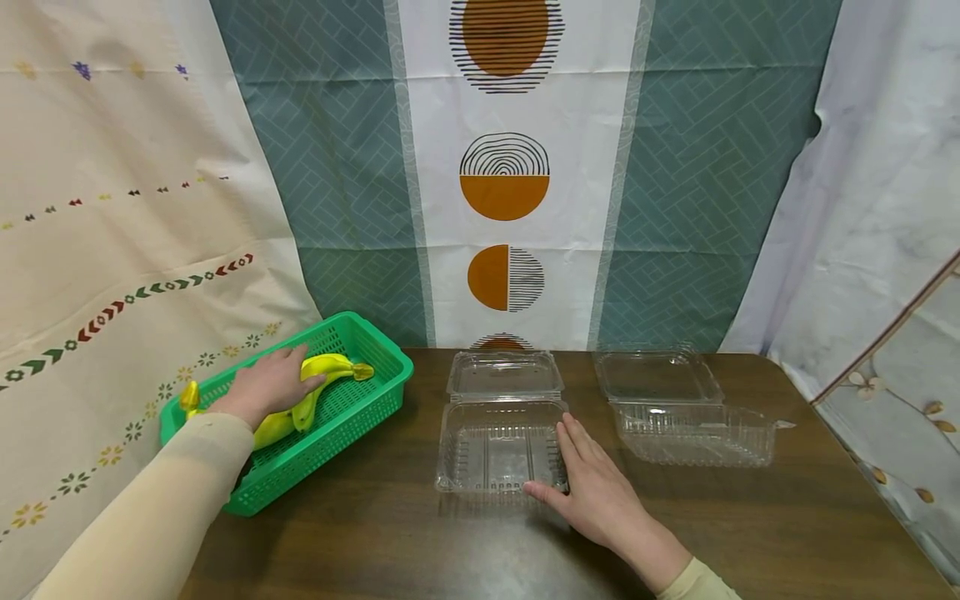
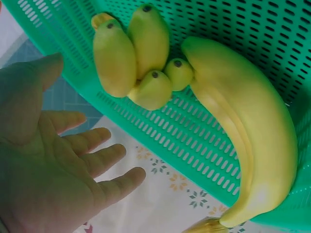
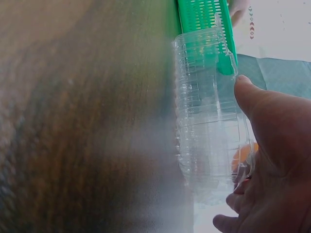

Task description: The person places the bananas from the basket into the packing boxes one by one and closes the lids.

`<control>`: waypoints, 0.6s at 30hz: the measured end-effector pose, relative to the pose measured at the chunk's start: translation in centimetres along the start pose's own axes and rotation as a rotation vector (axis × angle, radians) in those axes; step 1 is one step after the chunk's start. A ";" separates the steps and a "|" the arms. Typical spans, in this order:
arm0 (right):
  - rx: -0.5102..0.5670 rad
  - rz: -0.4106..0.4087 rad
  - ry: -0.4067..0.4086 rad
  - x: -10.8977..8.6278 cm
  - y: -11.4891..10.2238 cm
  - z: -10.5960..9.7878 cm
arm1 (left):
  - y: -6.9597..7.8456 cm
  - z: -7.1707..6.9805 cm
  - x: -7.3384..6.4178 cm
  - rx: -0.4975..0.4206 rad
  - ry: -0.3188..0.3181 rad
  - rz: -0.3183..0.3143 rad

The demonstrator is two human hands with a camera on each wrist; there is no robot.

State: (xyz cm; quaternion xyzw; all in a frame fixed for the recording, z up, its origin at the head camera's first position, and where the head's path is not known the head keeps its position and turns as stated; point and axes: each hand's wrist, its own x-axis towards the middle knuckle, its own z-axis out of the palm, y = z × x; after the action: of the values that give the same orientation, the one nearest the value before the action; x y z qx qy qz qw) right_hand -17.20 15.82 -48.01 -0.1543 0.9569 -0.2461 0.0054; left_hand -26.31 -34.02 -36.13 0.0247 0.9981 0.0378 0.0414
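Left hand point(image 1: 272, 385): fingers apart, holding nothing, just above yellow bananas point(image 1: 328, 365) in green basket point(image 1: 392, 390), left side of desk point(image 1: 360, 542). Right hand point(image 1: 596, 487): fingers straight, uncurled, touching right edge of open clear container point(image 1: 504, 454), centre; second container point(image 1: 693, 437) to right.

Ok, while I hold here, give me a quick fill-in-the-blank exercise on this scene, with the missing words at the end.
1. The colour of the perforated plastic basket is ____.
2. The number of clear plastic clamshells on the table is ____.
3. The lids of these clamshells are not closed but ____.
4. The grip over the bananas is the person's ____ one.

Missing words: green; two; open; left.
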 end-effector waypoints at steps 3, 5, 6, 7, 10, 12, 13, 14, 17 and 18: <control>0.008 0.000 -0.002 0.0 0.0 0.1 | -0.6 0.3 0.2 -0.005 -0.018 -0.007; 0.010 0.000 -0.005 0.0 0.0 0.1 | -0.9 0.4 0.4 -0.009 -0.041 -0.013; 0.012 0.000 -0.005 0.0 0.0 0.1 | -1.1 0.5 0.5 -0.014 -0.056 -0.017; 0.011 0.000 -0.007 0.0 0.0 0.1 | -1.2 0.5 0.6 -0.017 -0.071 -0.020; 0.006 -0.003 -0.004 0.0 0.0 0.2 | -1.4 0.6 0.9 -0.032 -0.119 -0.023; 0.004 -0.006 0.001 0.0 0.0 0.2 | -1.4 0.5 1.0 -0.041 -0.143 -0.027; 0.002 -0.007 0.002 0.0 0.0 0.2 | -1.3 0.5 1.1 -0.042 -0.152 -0.025; 0.003 -0.007 0.004 0.0 0.0 0.2 | -1.3 0.5 1.1 -0.044 -0.159 -0.024; 0.004 -0.007 0.008 0.0 0.1 0.2 | -1.0 0.4 1.1 -0.049 -0.174 -0.021; 0.005 -0.007 0.008 0.0 0.1 0.2 | -0.9 0.3 1.1 -0.050 -0.179 -0.017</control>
State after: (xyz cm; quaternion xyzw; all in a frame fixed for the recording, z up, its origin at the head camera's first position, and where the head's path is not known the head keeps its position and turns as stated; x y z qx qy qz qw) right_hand -17.25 15.83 -48.22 -0.1568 0.9557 -0.2490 0.0010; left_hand -27.47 -34.86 -36.63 0.0186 0.9894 0.0599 0.1313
